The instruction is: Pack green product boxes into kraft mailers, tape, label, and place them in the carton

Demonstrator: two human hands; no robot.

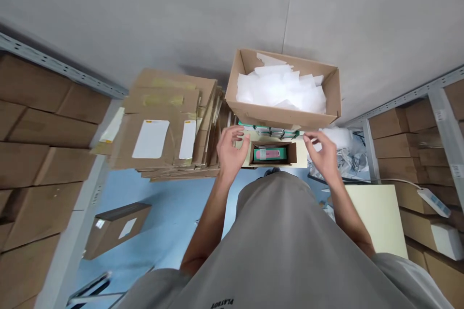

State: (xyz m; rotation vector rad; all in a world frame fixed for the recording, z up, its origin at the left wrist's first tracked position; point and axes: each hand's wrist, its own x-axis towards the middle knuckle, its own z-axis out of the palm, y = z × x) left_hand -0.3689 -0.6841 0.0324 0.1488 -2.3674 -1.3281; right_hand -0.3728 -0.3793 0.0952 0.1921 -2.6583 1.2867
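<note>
Between my hands stands a small open cardboard box (274, 165) on a cream table. In it lies a green package (281, 153) with a pink item pictured or set on its face; I cannot tell which. My left hand (232, 149) hovers at the box's left side, fingers curved and thumb apart, holding nothing visible. On the right, my right hand (323, 152) is raised with thumb and fingers apart, also without anything visible in it. Behind the small box is a row of green-and-white packages (271, 131), partly hidden under a larger carton.
The larger carton (282, 115) holds white foam sheets (282, 88). Flattened cardboard boxes (159, 106) are piled at left. Shelves of cartons (32, 154) flank both sides. A power strip (434, 202) hangs at right, and a carton (116, 229) sits on the blue floor.
</note>
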